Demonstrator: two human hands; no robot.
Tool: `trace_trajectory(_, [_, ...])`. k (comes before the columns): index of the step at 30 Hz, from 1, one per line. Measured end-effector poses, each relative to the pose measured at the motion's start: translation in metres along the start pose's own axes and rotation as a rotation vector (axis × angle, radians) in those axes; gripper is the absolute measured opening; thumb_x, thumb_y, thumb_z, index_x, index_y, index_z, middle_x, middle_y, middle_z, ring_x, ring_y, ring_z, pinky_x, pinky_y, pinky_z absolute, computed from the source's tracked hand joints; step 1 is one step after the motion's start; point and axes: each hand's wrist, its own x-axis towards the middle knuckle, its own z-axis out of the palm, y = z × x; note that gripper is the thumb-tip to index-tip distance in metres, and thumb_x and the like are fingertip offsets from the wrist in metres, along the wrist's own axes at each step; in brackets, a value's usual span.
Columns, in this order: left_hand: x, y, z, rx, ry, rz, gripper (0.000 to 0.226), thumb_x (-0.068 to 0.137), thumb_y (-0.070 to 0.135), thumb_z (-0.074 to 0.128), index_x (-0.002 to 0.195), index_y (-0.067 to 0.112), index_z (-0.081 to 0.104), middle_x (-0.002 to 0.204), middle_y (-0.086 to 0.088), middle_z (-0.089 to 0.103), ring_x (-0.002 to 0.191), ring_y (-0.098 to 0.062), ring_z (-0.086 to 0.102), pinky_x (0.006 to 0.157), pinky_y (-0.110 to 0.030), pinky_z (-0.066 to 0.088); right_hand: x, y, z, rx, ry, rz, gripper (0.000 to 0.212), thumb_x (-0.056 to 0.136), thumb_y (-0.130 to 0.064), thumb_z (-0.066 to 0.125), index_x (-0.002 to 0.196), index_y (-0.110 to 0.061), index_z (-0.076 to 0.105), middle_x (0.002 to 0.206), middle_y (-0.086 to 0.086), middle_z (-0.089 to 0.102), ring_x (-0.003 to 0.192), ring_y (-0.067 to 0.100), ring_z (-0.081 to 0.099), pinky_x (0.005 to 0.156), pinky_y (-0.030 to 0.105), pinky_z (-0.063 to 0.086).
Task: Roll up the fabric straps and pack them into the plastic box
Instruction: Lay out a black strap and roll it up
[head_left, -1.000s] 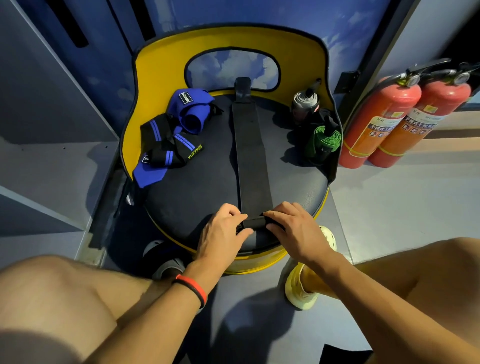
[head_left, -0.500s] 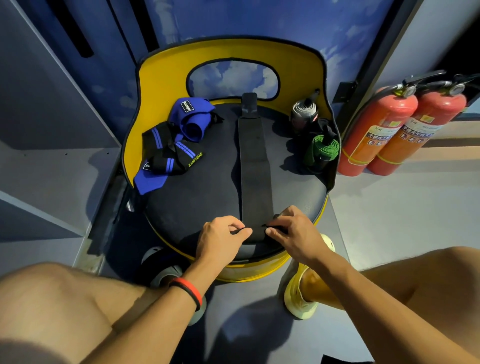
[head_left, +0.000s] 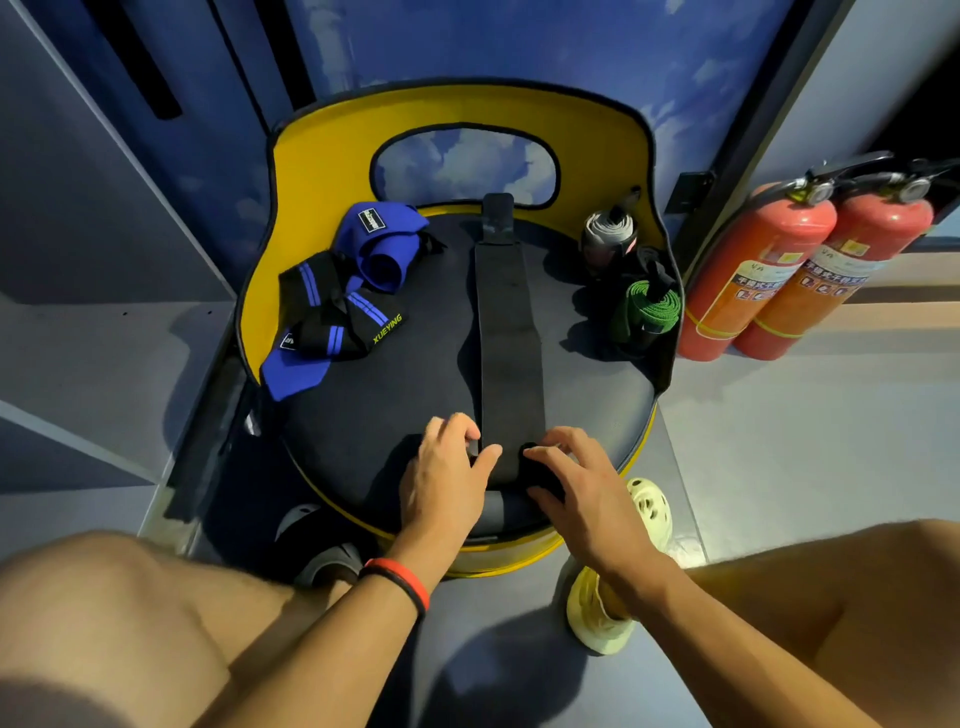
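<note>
A long black strap (head_left: 509, 332) lies flat down the middle of the round black seat (head_left: 395, 415). Its near end is wound into a small roll between my hands. My left hand (head_left: 447, 473) pinches the roll's left end with thumb and curled fingers. My right hand (head_left: 576, 483) curls its fingers over the roll's right end. At the seat's right edge, a grey rolled strap (head_left: 608, 234) and a green rolled strap (head_left: 649, 306) stand in a container (head_left: 641, 340) that I can barely make out. Loose blue and black straps (head_left: 337, 317) are heaped at the left.
A yellow backrest (head_left: 322, 171) wraps round the far side of the seat. Two red fire extinguishers (head_left: 769, 270) stand on the floor to the right. My knees frame the bottom, and a pale shoe (head_left: 602, 613) is below the seat.
Both hands have worked the rolled end a little farther up the strap, away from the seat's front edge. My fingers have shifted on the roll.
</note>
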Motion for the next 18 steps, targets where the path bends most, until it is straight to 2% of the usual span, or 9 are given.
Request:
trace_trajectory(4, [-0.005,-0.004,0.004,0.053,0.095,0.336,0.018,0.096,0.033,0.066,0.086,0.023,0.056,0.09,0.005,0.054,0.075,-0.023,0.058,0.061,-0.042,0.05,0.013,0.008,-0.007,0.02,-0.061,0.017,0.041,0.092,-0.028,0.074,0.132,-0.023,0.064,0.121,-0.006,0.057,0.106,0.017,0.055,0.086,0.034,0.055])
trace_trajectory(6, [-0.005,-0.017,0.003,0.03,0.078,0.42,0.016,0.094,0.032,0.069,0.089,0.023,0.058,0.093,0.008,0.056,0.076,-0.019,0.059,0.064,-0.039,0.051,0.017,0.011,-0.009,0.054,-0.085,0.042,0.043,0.092,-0.03,0.073,0.134,-0.022,0.065,0.121,-0.004,0.055,0.109,0.016,0.054,0.089,0.032,0.053])
trace_trajectory(10, [-0.008,-0.026,-0.004,-0.019,-0.055,0.385,0.03,0.082,0.028,0.082,0.103,0.027,0.06,0.11,0.015,0.058,0.087,-0.013,0.062,0.073,-0.028,0.05,0.023,0.011,-0.012,0.083,-0.118,0.061,0.043,0.092,-0.03,0.073,0.133,-0.02,0.065,0.113,-0.003,0.053,0.104,0.017,0.051,0.089,0.032,0.05])
trace_trajectory(14, [-0.005,-0.022,-0.006,-0.157,-0.058,0.245,0.028,0.081,0.021,0.084,0.105,0.027,0.07,0.106,0.013,0.064,0.091,-0.01,0.062,0.08,-0.029,0.053,0.024,0.007,-0.015,0.123,-0.131,0.114,0.041,0.096,-0.036,0.068,0.134,-0.022,0.065,0.105,-0.007,0.052,0.098,0.013,0.052,0.084,0.028,0.049])
trace_trajectory(16, [-0.003,-0.021,-0.01,-0.219,-0.091,0.144,0.028,0.08,0.023,0.086,0.105,0.029,0.074,0.102,0.013,0.067,0.092,-0.008,0.063,0.08,-0.026,0.054,0.021,0.005,-0.016,0.214,-0.093,0.178,0.034,0.094,-0.039,0.07,0.125,-0.025,0.065,0.101,-0.009,0.057,0.094,0.012,0.055,0.078,0.024,0.048])
trace_trajectory(18, [-0.003,-0.019,-0.014,-0.251,-0.121,0.054,0.027,0.08,0.028,0.086,0.105,0.033,0.076,0.096,0.015,0.067,0.089,-0.005,0.063,0.071,-0.011,0.048,0.018,0.003,-0.018,0.324,-0.053,0.282,0.027,0.09,-0.041,0.076,0.107,-0.026,0.06,0.092,-0.01,0.062,0.084,0.009,0.057,0.07,0.022,0.048])
